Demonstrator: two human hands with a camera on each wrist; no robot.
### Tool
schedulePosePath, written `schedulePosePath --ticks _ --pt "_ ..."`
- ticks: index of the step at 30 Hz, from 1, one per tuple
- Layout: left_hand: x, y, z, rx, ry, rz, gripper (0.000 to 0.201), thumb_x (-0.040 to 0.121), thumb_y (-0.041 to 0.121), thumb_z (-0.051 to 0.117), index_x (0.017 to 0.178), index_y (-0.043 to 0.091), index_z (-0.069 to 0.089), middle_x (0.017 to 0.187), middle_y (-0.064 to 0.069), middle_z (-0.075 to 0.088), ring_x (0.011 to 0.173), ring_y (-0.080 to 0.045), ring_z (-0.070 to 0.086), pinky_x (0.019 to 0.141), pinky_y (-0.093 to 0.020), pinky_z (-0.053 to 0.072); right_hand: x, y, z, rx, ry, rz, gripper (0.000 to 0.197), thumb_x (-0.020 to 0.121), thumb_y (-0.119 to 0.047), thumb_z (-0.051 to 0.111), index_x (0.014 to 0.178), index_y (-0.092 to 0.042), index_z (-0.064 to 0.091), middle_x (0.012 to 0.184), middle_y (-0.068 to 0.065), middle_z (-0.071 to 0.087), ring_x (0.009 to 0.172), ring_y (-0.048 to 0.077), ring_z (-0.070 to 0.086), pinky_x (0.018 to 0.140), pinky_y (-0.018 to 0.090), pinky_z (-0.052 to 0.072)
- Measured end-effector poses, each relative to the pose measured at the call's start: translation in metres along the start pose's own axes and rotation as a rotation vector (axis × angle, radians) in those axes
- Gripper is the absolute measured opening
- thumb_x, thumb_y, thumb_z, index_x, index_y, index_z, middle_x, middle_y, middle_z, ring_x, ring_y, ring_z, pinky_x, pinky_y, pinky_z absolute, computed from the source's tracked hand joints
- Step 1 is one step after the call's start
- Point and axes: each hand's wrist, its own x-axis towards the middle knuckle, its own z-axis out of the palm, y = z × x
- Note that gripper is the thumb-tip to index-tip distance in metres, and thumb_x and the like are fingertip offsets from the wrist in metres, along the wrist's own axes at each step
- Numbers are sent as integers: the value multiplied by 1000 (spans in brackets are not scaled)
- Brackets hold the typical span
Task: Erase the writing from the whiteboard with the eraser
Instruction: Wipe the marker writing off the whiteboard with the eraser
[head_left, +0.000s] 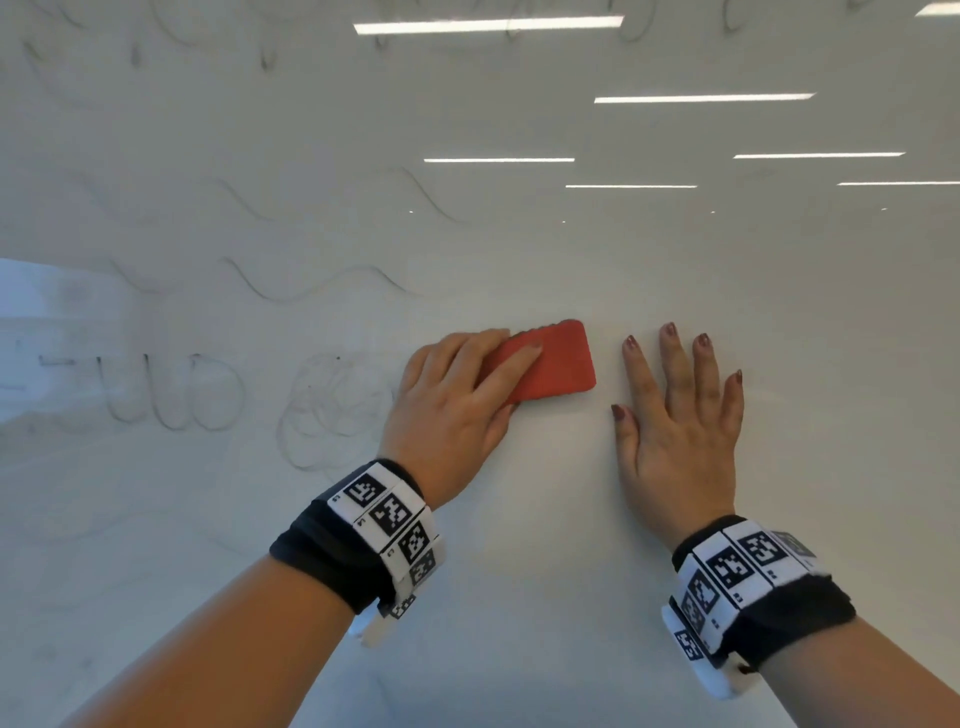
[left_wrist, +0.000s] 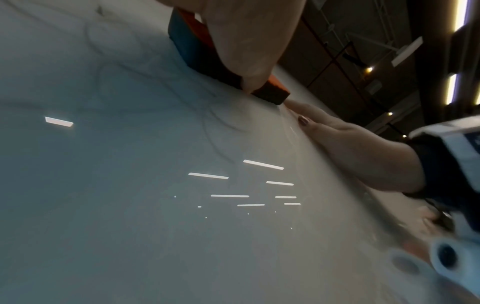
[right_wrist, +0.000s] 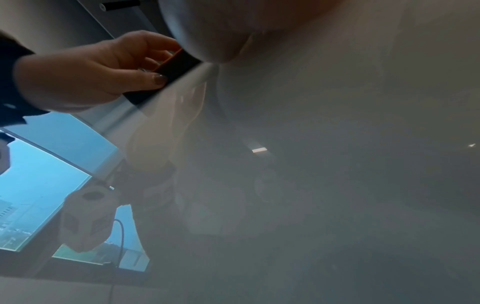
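A: On the glossy white whiteboard (head_left: 519, 519), mid-frame: red rectangular foam eraser (head_left: 550, 364) with dark felt underside, pressed flat to the surface.
B: Grip?
A: Left hand (head_left: 452, 410) clamped on it. Fingers (head_left: 506, 364) draped over the red back, thumb curled against the near edge per right wrist view.
B: Right hand (head_left: 680, 415)?
A: Just beside the eraser, not touching it. Palm down, fingers spread straight, flat on the board. Holding nothing.
B: Writing (head_left: 171, 392)?
A: Faint grey letters and scribbled loops left of the left hand, wavy lines above. Blurred, unreadable. Black-and-white patterned wristbands (head_left: 389, 525) on both wrists.
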Motion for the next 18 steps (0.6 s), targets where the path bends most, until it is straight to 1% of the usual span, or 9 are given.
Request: schedulePosePath --ticks 3,6,9,12,15,18 --pt "20 -12 -6 19 7 -64 52 86 32 59 136 24 45 129 -7 51 113 -28 46 96 -43 35 0 0 1 -14 7 -3 56 96 -37 29 150 -23 25 158 8 17 145 31 9 116 52 3" --pt "31 -30 -14 26 24 -141 50 88 33 58 136 23 47 128 -9 50 113 -30 45 97 -44 35 0 -1 0 -30 0 -5 56 96 -37 27 150 -23 22 158 8 15 145 32 8 115 52 1" --pt "27 -49 -21 36 42 -216 50 89 34 56 137 23 45 129 -9 49 114 -29 44 99 -44 35 0 -2 1 -34 0 -1 57 96 -37 26 150 -23 20 158 8 14 145 33 8 115 53 2" --pt "12 -62 -24 44 43 -275 52 89 33 56 138 23 43 130 -9 47 115 -29 44 100 -44 34 0 -2 1 -28 -13 4 57 96 -38 25 151 -25 16 159 7 11 146 32 5 115 54 3" --pt "-11 -56 -21 28 50 -268 52 88 31 59 137 22 46 128 -9 48 112 -29 46 98 -43 34 -1 -3 1 -25 -16 15 57 96 -38 24 151 -26 13 159 7 11 146 31 4 116 55 3" --pt "-29 -37 -12 -5 36 -195 50 86 30 60 134 23 50 126 -7 50 112 -30 48 98 -44 35 0 -6 0 -13 -19 30 57 96 -37 25 151 -26 16 159 7 12 146 31 5 116 55 4"
